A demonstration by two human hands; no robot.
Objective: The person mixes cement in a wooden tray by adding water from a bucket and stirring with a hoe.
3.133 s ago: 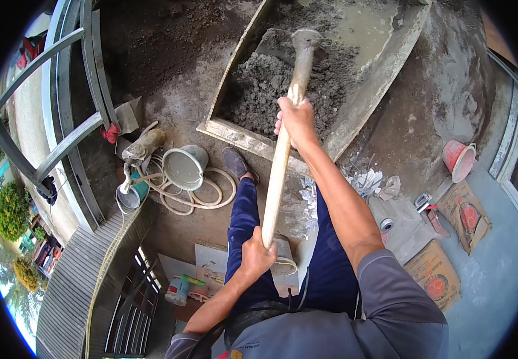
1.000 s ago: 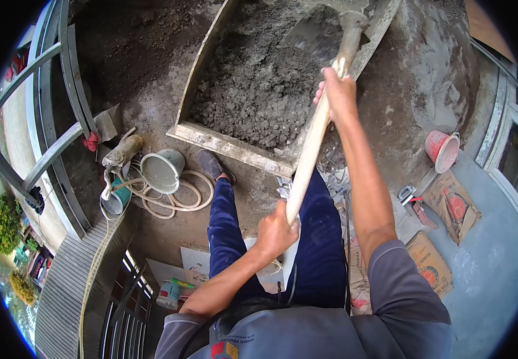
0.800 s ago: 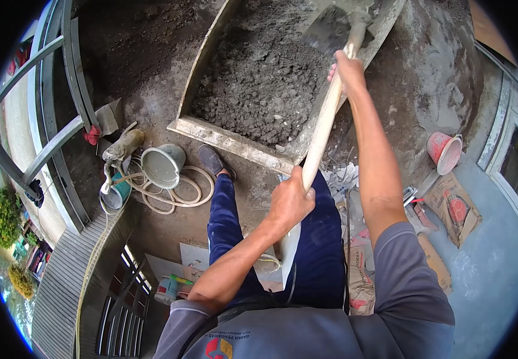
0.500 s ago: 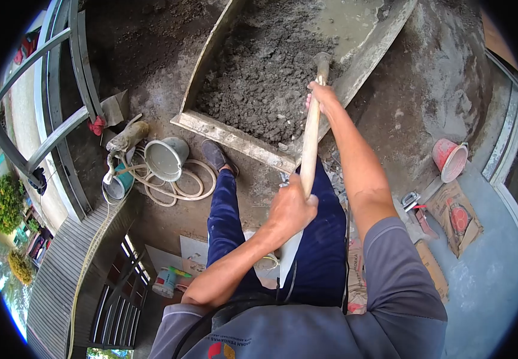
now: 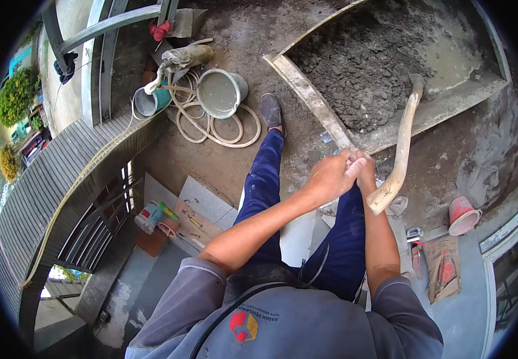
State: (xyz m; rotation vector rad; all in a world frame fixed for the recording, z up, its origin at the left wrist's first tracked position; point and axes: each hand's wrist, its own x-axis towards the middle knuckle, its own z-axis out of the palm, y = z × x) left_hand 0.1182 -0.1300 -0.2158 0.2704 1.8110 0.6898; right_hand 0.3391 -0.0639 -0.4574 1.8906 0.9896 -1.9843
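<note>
My left hand (image 5: 329,178) and my right hand (image 5: 366,172) meet in front of my body, closed and pressed against each other. Whether anything is between their fingers is hidden. Just right of them, a hoe with a pale wooden handle (image 5: 404,140) leans untouched on the rim of a mortar trough (image 5: 311,94), its butt end toward me. The hoe's blade is out of sight in the grey mortar mix (image 5: 355,81), which is lumpy on the near side. Watery slurry (image 5: 450,60) pools at the trough's far right.
Left of the trough stand a bucket of grey liquid (image 5: 240,90), a coiled hose (image 5: 235,142) and a teal bucket (image 5: 162,99). A red bucket (image 5: 464,216) and a paper sack (image 5: 443,269) lie at right. Tools rest on a board (image 5: 196,227) behind my left leg.
Both hands have let go of the hoe handle and come together. The handle now rests against the trough rim. My view has turned, so the trough appears farther right.
</note>
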